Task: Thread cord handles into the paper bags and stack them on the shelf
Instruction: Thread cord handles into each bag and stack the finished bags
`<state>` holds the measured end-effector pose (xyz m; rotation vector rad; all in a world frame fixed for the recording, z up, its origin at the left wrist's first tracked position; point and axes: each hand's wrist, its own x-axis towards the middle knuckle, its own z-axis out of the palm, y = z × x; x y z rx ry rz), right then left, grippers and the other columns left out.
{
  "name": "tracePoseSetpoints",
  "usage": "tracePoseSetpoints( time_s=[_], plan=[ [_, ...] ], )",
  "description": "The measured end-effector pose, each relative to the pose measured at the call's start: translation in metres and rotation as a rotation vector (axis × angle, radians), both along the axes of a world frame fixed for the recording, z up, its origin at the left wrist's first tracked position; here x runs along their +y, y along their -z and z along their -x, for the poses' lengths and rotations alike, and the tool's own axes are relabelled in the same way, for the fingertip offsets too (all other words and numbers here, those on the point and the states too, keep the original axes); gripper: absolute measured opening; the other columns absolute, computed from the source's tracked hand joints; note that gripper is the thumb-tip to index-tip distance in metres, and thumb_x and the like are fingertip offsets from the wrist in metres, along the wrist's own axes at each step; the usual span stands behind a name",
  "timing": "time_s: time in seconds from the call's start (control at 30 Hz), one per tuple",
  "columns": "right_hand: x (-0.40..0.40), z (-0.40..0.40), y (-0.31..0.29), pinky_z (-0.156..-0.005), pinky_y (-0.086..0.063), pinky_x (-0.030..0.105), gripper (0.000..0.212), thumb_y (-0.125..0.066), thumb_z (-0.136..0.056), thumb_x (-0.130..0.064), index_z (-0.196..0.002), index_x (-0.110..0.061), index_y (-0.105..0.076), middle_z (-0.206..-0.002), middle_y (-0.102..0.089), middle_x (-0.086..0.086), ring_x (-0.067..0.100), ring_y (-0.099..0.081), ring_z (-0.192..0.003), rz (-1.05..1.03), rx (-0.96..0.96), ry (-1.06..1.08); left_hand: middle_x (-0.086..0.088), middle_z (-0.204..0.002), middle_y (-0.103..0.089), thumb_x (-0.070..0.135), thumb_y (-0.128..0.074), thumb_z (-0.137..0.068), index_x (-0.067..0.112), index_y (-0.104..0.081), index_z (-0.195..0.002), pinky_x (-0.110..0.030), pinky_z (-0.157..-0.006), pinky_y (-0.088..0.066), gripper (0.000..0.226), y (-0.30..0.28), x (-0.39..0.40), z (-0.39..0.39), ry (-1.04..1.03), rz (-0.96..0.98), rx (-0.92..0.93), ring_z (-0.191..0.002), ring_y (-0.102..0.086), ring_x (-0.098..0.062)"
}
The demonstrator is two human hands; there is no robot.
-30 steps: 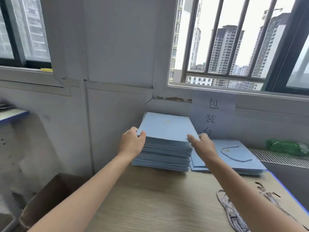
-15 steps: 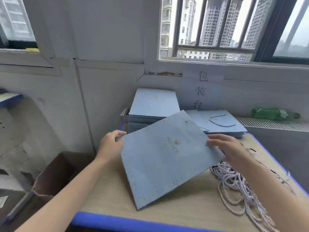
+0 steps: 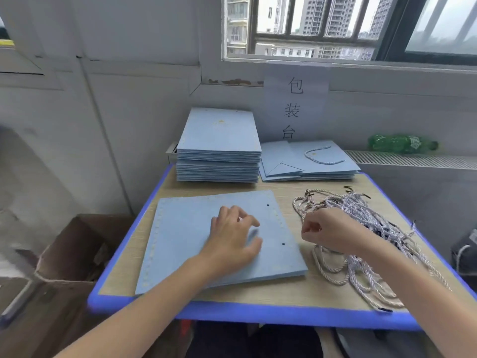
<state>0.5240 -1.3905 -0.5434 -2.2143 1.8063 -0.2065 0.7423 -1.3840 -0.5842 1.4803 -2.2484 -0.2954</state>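
From the head camera I look down on a wooden tabletop (image 3: 232,295) with a blue rim. I place everything against the flat pale blue paper bag (image 3: 185,244) lying in the middle of it, two small punched holes near its right edge.

My left hand (image 3: 232,236) rests on top of this bag, near its centre; its fingers (image 3: 249,219) are loosely spread and bent, holding nothing. The hand is a little blurred.

Just right of the bag, my right hand (image 3: 333,232) sits over a tangled heap of white twisted cord handles (image 3: 361,254). Its fingers (image 3: 309,229) are curled into a tight fist among the cords; I cannot tell whether they pinch one.

Behind the bag, against the wall, stands a tall neat stack of blue bags (image 3: 219,151). To the right of that stack, also behind the bag, lies a lower pile of bags with handles (image 3: 309,161), one cord loop showing on top.

A paper sign (image 3: 295,104) with three characters hangs on the wall behind that pile. Far right of the bag, a green plastic bottle (image 3: 400,143) lies on its side on a ledge. Left of the bag, below tabletop level, sits an open cardboard box (image 3: 64,254).
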Motion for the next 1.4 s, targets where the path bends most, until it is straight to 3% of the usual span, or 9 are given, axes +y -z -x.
tracePoseSetpoints(
  time_s=[0.1,0.2,0.5,0.67,0.77,0.93,1.07,1.17,1.4],
  plan=[
    [0.008,0.002,0.006,-0.060,-0.037,0.022,0.011,-0.064,-0.086,-0.029,-0.091,-0.020,-0.061,-0.072,-0.050,-0.012,0.008,-0.048,-0.069,-0.018,0.095,-0.018,0.004,-0.126,-0.036,0.071,-0.020,-0.076,0.027,-0.048,-0.127,-0.030,-0.096,-0.021,0.073,0.006,0.016,0.021,0.092,0.019,-0.155,-0.118,-0.028,-0.015],
    [0.012,0.000,0.011,-0.066,-0.035,0.023,0.011,-0.059,-0.089,-0.023,-0.099,-0.018,-0.061,-0.080,-0.051,-0.010,0.009,-0.045,-0.077,0.041,0.110,-0.033,0.003,-0.131,-0.031,0.075,-0.008,-0.067,0.028,-0.042,-0.131,-0.030,-0.102,-0.019,0.087,0.016,0.020,0.025,0.117,0.028,-0.192,-0.123,-0.025,-0.015],
    [0.022,-0.024,0.034,-0.061,-0.035,0.011,0.035,-0.056,-0.075,0.007,-0.075,-0.028,-0.051,-0.074,-0.055,-0.014,-0.002,-0.049,-0.067,0.072,-0.322,-0.216,0.016,-0.132,-0.035,0.084,-0.028,-0.074,0.035,-0.050,-0.131,-0.015,-0.101,-0.020,0.079,0.017,0.007,-0.024,0.261,-0.036,-0.074,-0.113,-0.023,0.006],
    [0.028,-0.029,0.040,-0.065,-0.040,0.020,0.022,-0.060,-0.077,-0.012,-0.074,-0.034,-0.057,-0.078,-0.061,-0.012,0.001,-0.052,-0.071,-0.021,-0.443,-0.218,0.018,-0.112,-0.043,0.089,-0.025,-0.068,0.029,-0.061,-0.105,-0.025,-0.094,-0.034,0.079,0.014,0.009,-0.046,0.097,0.043,-0.036,-0.103,-0.036,-0.003],
    [0.026,-0.034,0.041,-0.061,-0.038,0.020,0.011,-0.066,-0.080,-0.024,-0.075,-0.028,-0.056,-0.069,-0.063,-0.010,0.001,-0.054,-0.063,0.010,-0.530,-0.142,0.012,-0.104,-0.040,0.090,-0.019,-0.060,0.026,-0.052,-0.097,-0.027,-0.090,-0.035,0.081,0.011,0.018,-0.032,-0.084,0.069,-0.167,-0.099,-0.035,-0.011],
    [0.021,-0.033,0.053,-0.061,-0.031,0.015,0.027,-0.068,-0.080,-0.040,-0.074,-0.020,-0.051,-0.080,-0.048,-0.007,0.008,-0.044,-0.073,0.291,-0.223,0.032,0.007,-0.112,-0.026,0.083,-0.012,-0.059,0.024,-0.033,-0.107,-0.027,-0.095,-0.028,0.079,0.019,0.025,-0.018,-0.159,0.054,-0.302,-0.107,-0.025,-0.016],
    [0.018,-0.031,0.053,-0.073,-0.029,0.018,0.005,-0.067,-0.081,-0.021,-0.082,-0.020,-0.063,-0.093,-0.051,-0.007,0.011,-0.044,-0.092,0.237,-0.294,-0.039,0.007,-0.114,-0.028,0.076,-0.013,-0.062,0.023,-0.036,-0.106,-0.026,-0.098,-0.027,0.072,0.024,0.026,-0.021,-0.128,0.067,-0.244,-0.111,-0.024,-0.016],
    [0.023,-0.033,0.051,-0.078,-0.030,0.006,0.020,-0.064,-0.078,-0.007,-0.077,-0.027,-0.066,-0.094,-0.057,-0.014,0.004,-0.046,-0.095,0.152,-0.387,-0.207,0.005,-0.109,-0.035,0.070,-0.024,-0.067,0.019,-0.043,-0.101,-0.028,-0.093,-0.030,0.064,0.026,0.025,-0.022,-0.114,0.102,-0.168,-0.106,-0.030,-0.017],
    [0.019,-0.038,0.042,-0.070,-0.034,0.011,0.007,-0.063,-0.085,-0.019,-0.089,-0.024,-0.066,-0.093,-0.052,-0.014,0.000,-0.049,-0.087,0.096,-0.421,-0.220,0.008,-0.105,-0.046,0.067,-0.034,-0.070,0.018,-0.051,-0.098,-0.023,-0.092,-0.034,0.059,0.026,0.025,-0.026,-0.059,0.106,-0.056,-0.104,-0.038,-0.013]
  ],
)
